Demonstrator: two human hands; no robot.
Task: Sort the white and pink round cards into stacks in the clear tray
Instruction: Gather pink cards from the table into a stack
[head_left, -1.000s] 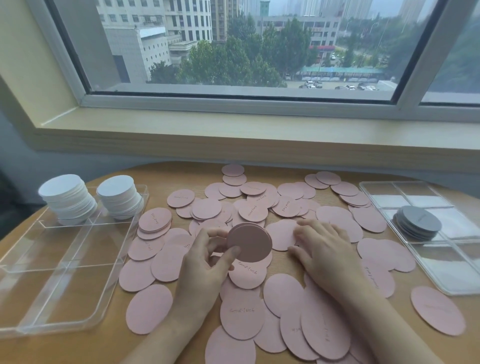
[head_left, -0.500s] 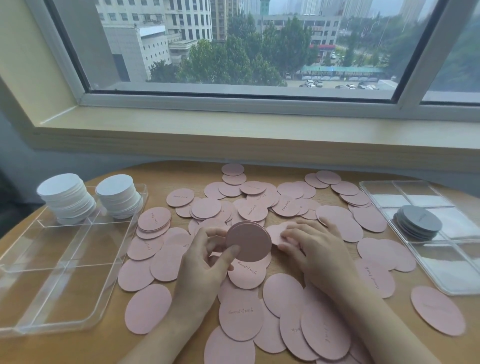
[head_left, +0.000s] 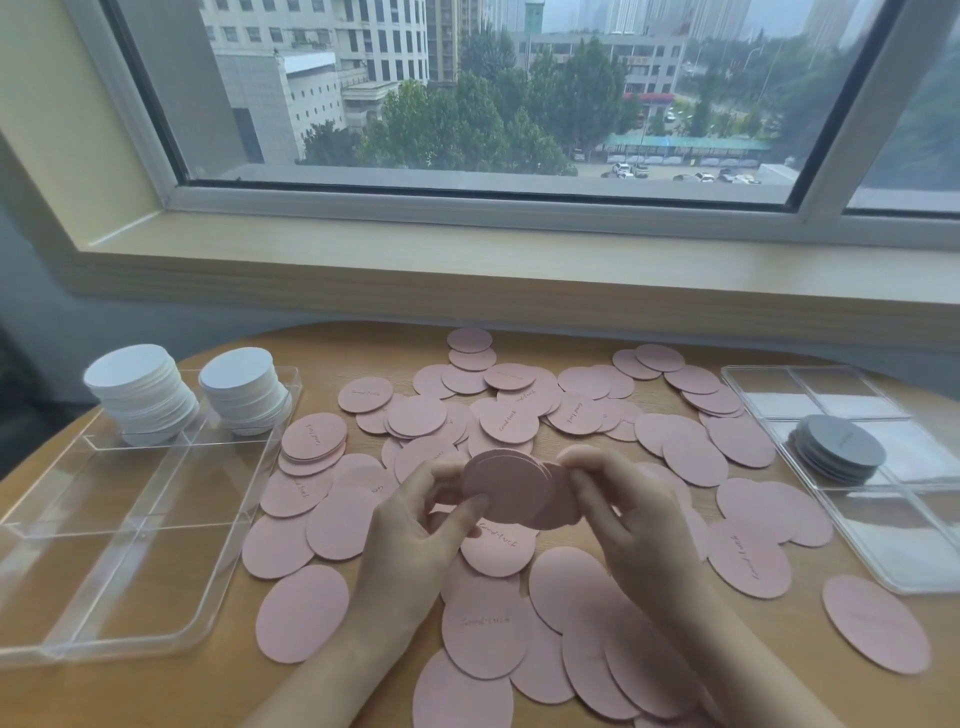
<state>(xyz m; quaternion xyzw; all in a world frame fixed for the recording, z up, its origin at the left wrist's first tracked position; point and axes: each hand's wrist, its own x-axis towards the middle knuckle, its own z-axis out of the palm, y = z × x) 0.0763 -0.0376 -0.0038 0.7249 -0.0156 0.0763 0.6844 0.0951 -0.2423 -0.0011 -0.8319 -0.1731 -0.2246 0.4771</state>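
Note:
Several pink round cards (head_left: 696, 451) lie scattered over the wooden table. My left hand (head_left: 415, 525) holds a small stack of pink cards (head_left: 504, 486) upright above the table. My right hand (head_left: 623, 514) pinches one more pink card (head_left: 562, 499) against the right side of that stack. The clear tray (head_left: 171, 525) sits at the left. Its two far compartments hold two stacks of white round cards (head_left: 140, 389) (head_left: 244, 392). The near compartments hold nothing.
A second clear tray (head_left: 883, 530) at the right holds a stack of grey round cards (head_left: 839, 449). The window sill (head_left: 519, 254) runs behind the table. Pink cards cover the table between and below my hands.
My right hand lifted from the table with a pink card and brought it to the stack in my left hand. The left hand stayed nearly still.

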